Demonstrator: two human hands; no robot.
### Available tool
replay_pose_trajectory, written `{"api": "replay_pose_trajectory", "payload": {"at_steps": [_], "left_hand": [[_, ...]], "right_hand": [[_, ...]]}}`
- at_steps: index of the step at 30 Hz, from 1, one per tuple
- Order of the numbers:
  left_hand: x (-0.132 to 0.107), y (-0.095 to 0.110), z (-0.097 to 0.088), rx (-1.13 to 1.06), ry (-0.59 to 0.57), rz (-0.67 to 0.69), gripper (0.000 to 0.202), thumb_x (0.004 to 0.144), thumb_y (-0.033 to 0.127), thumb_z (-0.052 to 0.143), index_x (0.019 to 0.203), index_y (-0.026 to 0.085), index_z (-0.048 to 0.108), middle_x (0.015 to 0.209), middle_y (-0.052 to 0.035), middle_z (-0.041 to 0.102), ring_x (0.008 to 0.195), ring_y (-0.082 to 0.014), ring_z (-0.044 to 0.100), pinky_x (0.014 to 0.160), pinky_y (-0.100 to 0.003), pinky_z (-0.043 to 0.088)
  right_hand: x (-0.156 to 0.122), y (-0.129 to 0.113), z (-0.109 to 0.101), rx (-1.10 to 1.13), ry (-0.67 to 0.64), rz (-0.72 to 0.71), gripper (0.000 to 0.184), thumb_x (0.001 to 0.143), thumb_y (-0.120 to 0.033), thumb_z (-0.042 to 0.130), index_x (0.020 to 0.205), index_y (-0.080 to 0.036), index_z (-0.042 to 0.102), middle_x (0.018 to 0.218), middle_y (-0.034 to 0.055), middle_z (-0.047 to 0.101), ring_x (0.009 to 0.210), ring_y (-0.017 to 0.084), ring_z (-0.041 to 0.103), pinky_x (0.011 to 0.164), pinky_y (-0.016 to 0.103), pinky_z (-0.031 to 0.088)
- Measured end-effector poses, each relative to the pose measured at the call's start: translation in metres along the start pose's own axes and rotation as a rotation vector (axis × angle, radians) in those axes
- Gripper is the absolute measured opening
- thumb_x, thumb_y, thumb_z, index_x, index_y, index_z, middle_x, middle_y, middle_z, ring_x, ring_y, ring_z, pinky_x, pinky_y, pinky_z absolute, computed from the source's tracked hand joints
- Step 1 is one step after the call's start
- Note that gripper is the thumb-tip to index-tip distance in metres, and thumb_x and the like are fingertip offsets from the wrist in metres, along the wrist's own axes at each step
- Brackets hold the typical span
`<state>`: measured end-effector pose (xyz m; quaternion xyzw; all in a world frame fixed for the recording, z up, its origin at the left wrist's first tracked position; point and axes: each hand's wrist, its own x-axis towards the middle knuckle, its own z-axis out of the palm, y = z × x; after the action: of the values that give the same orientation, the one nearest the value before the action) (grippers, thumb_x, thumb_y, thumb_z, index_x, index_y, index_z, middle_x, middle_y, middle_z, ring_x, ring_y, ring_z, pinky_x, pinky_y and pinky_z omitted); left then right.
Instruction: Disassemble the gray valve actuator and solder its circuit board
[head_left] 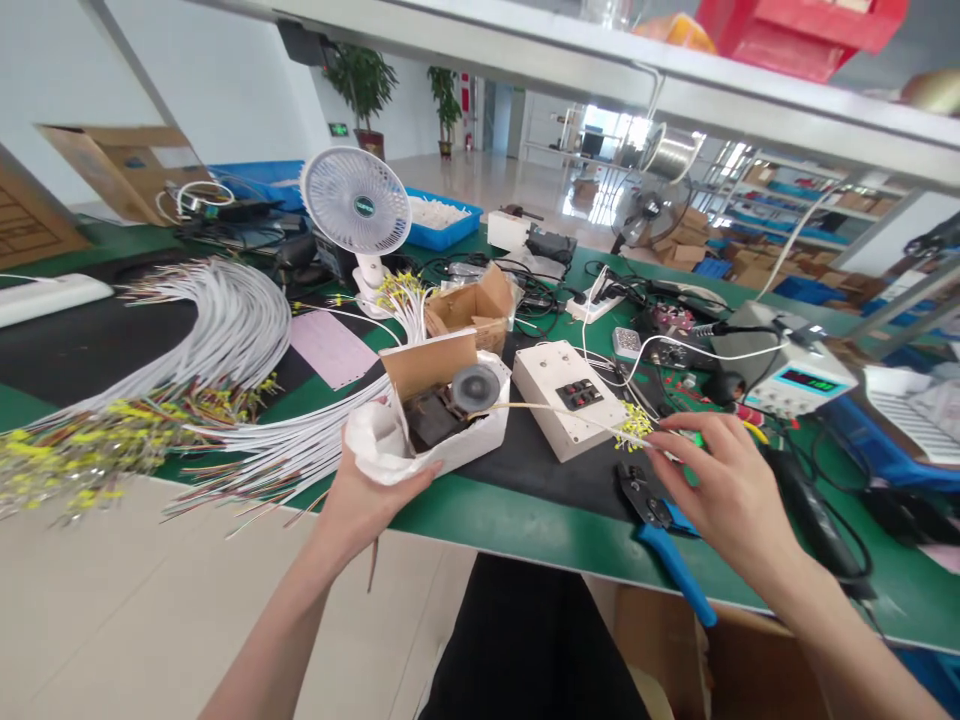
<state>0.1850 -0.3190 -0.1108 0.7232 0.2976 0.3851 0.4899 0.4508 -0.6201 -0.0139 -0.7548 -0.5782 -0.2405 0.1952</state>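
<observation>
A thin white cable [555,408], yellow-tipped, was pinched by the right hand [731,495]; the white box [442,425] at the bench's [525,520] front edge was gripped by the left hand [364,500].

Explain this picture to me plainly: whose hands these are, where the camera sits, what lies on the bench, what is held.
One picture, from a camera worn on a person's head, looking down at their own bare hands. The left hand grips the near end of a white box. The right hand pinches the yellow-tipped end of a thin cable. On the green bench lie fanned white cable bundles, a small fan, a switch box, blue-handled pliers and a power supply.
</observation>
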Motion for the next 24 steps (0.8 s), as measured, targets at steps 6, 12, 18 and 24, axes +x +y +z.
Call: {"api": "replay_pose_trajectory", "payload": {"at_steps": [6, 12, 18, 24], "left_hand": [[0.018, 0.010, -0.012, 0.076, -0.126, 0.033, 0.098, 0.072, 0.044, 0.089, 0.153, 0.022, 0.040, 0.148, -0.0124, 0.059, 0.137, -0.0353, 0.058, 0.124, -0.056, 0.039], [-0.015, 0.009, -0.009, 0.177, 0.129, 0.089, 0.120, 0.066, 0.041, 0.095, 0.161, 0.025, 0.024, 0.158, -0.0168, 0.043, 0.147, -0.0357, 0.045, 0.123, -0.057, 0.039], [-0.083, 0.050, 0.063, 0.205, 0.494, 0.382, 0.048, 0.082, 0.019, 0.082, 0.124, 0.029, 0.063, 0.106, -0.0031, 0.064, 0.100, -0.0246, 0.066, 0.097, -0.044, 0.056], [-0.033, 0.089, 0.145, 0.210, -0.119, 0.353, 0.021, 0.098, 0.029, 0.068, 0.119, 0.027, 0.067, 0.113, -0.0053, 0.071, 0.101, -0.0218, 0.068, 0.091, -0.036, 0.054]], "right_hand": [[0.028, 0.007, 0.012, 0.130, 0.156, 0.155, 0.015, 0.104, -0.031, 0.066, 0.111, -0.021, 0.075, 0.107, 0.0048, 0.069, 0.090, 0.019, 0.066, 0.081, 0.033, 0.052], [0.053, 0.002, 0.019, 0.732, 0.014, 0.547, 0.028, 0.096, -0.049, 0.076, 0.102, -0.023, 0.078, 0.091, 0.0025, 0.072, 0.073, 0.017, 0.062, 0.065, 0.029, 0.049], [0.082, 0.016, 0.038, 1.196, -0.131, 0.709, 0.036, 0.082, -0.050, 0.089, 0.096, -0.017, 0.081, 0.095, 0.0067, 0.073, 0.081, 0.020, 0.061, 0.072, 0.030, 0.051], [0.098, 0.022, 0.054, 1.202, -0.072, 0.617, 0.032, 0.086, -0.047, 0.087, 0.099, -0.018, 0.081, 0.088, 0.0036, 0.071, 0.072, 0.013, 0.052, 0.066, 0.026, 0.042]]}}
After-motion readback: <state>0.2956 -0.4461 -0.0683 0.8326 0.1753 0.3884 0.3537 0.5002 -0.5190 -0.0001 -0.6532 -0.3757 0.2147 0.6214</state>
